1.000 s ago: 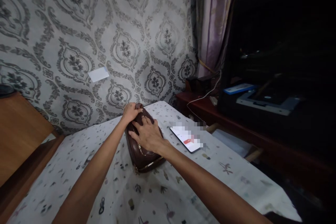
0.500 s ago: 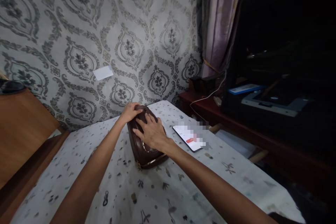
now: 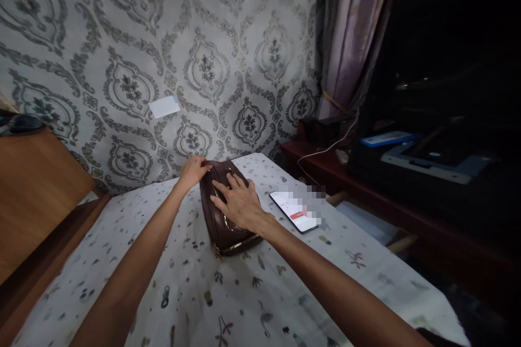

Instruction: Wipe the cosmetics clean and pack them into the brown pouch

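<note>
A dark brown leather bag (image 3: 217, 222) with gold-coloured zips lies on a white patterned sheet (image 3: 195, 293). At its far left corner, my left hand (image 3: 191, 172) is closed, thumb and fingers gripping the edge; whether a zip pull is between them is hidden. My right hand (image 3: 243, 207) rests flat across the top of the bag, fingers spread and holding nothing. To the right of the bag lies a phone (image 3: 291, 209) with its screen lit, partly covered by a pixelated patch.
Patterned wallpaper (image 3: 244, 65) rises behind the bed, with a small white card (image 3: 164, 107) on it. A wooden panel (image 3: 38, 190) stands at left. On the right are a dark red table (image 3: 293, 153), a white cable (image 3: 325, 149) and a purple curtain (image 3: 350, 38).
My left hand has shifted left along the bag's far edge, its thumb drawn off the top to the corner. The right hand stays on the bag. The view has shifted slightly.
</note>
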{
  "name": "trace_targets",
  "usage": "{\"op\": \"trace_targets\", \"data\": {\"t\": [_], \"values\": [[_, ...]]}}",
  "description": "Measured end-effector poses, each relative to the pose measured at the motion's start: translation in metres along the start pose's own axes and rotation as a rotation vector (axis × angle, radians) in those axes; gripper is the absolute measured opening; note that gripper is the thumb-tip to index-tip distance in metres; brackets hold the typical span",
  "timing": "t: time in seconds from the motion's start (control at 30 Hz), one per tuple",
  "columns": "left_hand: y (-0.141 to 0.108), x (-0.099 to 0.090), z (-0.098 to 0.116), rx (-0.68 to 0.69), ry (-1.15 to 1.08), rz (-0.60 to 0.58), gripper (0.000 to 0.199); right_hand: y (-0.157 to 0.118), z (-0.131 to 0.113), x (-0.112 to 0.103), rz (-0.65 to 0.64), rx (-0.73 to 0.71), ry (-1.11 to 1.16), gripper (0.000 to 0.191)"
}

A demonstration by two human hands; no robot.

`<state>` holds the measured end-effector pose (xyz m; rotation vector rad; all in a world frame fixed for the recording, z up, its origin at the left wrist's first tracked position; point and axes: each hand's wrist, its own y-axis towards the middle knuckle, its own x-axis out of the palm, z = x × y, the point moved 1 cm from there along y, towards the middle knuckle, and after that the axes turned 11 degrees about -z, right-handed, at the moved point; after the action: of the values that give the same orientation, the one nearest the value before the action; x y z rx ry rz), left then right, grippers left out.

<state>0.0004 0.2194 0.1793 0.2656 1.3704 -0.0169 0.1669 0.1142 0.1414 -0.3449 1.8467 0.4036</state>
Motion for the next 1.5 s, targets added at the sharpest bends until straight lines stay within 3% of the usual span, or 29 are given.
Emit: {"op": "trace_targets", "data": {"t": [0.27,0.77,1.07,1.23,1.5], "values": [[-0.002,0.003,0.004,-0.032,0.034,0.022,0.018,-0.001,0.0,0.001,-0.005,0.003,-0.013,0.052],[-0.007,0.006,0.001,0.031,-0.05,0.012,0.024,0.001,0.001,0.004,0.023,-0.008,-0.013,0.051],[0.002,0.012,0.037,0.19,-0.103,-0.025,0.019,-0.017,-0.001,0.003,0.031,-0.005,-0.019,0.054],[0.011,0.02,0.051,0.138,-0.105,-0.02,0.018,-0.024,0.001,0.01,0.068,-0.024,-0.012,0.054],[0.014,0.025,0.052,0.066,-0.143,0.018,0.017,-0.023,0.003,0.012,0.062,-0.037,0.001,0.053]]}}
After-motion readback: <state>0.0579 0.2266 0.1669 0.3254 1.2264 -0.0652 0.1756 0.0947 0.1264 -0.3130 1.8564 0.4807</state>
